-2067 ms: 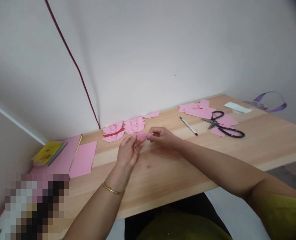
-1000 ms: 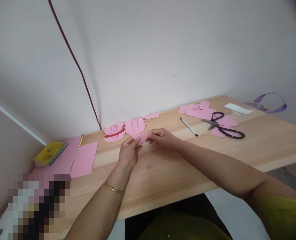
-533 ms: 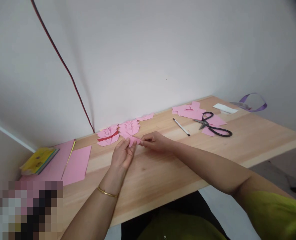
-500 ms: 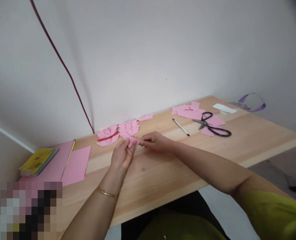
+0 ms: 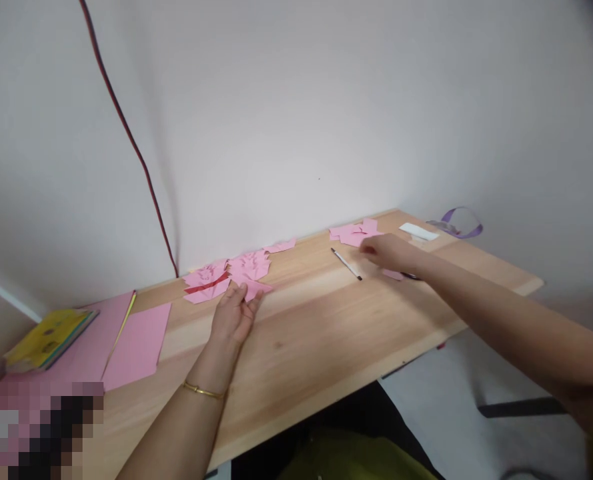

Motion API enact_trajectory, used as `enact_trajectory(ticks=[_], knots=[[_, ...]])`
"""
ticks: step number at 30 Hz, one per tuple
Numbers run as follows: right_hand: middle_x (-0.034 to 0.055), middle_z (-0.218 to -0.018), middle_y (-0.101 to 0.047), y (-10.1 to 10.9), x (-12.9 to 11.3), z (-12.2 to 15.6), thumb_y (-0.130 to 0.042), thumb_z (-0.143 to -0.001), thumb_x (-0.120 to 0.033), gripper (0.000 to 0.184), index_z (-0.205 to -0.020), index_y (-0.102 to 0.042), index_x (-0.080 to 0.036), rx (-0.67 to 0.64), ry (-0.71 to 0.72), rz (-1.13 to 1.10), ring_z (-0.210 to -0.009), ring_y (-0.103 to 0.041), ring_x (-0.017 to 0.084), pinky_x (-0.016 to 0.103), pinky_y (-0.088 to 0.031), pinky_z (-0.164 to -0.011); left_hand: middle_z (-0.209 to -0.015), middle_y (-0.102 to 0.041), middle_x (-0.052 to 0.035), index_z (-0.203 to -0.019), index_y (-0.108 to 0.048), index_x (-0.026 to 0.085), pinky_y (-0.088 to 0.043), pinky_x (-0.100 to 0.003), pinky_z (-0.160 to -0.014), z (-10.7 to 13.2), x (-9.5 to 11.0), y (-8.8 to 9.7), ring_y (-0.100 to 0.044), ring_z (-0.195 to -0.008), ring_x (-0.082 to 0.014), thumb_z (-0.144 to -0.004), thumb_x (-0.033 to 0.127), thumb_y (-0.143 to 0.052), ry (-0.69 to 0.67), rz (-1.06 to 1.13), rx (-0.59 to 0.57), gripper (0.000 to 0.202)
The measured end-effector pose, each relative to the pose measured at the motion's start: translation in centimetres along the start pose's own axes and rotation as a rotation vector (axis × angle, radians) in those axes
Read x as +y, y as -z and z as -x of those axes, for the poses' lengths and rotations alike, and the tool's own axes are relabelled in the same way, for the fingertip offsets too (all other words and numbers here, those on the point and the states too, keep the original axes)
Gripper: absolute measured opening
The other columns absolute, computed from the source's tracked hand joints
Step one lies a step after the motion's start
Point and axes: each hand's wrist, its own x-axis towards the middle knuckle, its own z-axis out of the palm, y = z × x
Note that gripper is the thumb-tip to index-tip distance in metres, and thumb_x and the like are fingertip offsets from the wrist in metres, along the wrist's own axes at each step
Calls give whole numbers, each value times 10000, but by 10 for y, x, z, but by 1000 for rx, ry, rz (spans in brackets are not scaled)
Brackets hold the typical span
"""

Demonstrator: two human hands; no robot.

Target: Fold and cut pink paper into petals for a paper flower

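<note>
walls: plain white wall (image 5: 296, 113) fills 12 o'clock, corner crease near 10 | cable: dark red cable (image 5: 126, 133) runs down it at 10 | furniture: light wooden table (image 5: 306, 340) spans centre | floor: pale grey floor (image 5: 451, 393) at 4 | light: soft, even

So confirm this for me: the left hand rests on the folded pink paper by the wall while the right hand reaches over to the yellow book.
Not quite. The head view shows the right hand stretched out to the loose pink paper pieces beside the pen, not to the yellow book, which lies at the far left end. The left hand does rest on the folded pink paper by the wall.
</note>
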Motion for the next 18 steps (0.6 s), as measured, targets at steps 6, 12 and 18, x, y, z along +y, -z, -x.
enact_trajectory(ticks=[6, 12, 18], knots=[[170, -956, -657, -30, 78, 20, -465, -824, -229, 211, -929, -611, -120, -172, -158, 191, -851, -598, 255, 284, -347, -635, -685, -517, 38, -679, -521, 138, -569, -303, -770, -2, -3, 0, -552, -667, -64, -699, -51, -587, 36, -39, -26, 202], [128, -795, -645, -20, 76, 26, -488, -825, -260, 144, -760, -547, -146, -167, -171, 68, -683, -567, 188, 265, -325, -586, -694, -532, 32, -653, -497, 136, -564, -281, -777, -3, -3, 4, -573, -679, -67, -670, -41, -630, 55, -74, -76, 222], [-15, -585, -477, -2, 62, 48, -583, -749, -280, 178, -730, -430, -193, 137, -262, -382, -521, -418, 107, 247, -291, -504, -707, -549, 24, -700, -511, 144, -571, -251, -730, -1, -5, 2, -594, -672, -73, -699, -29, -607, 73, -51, -73, 198]])
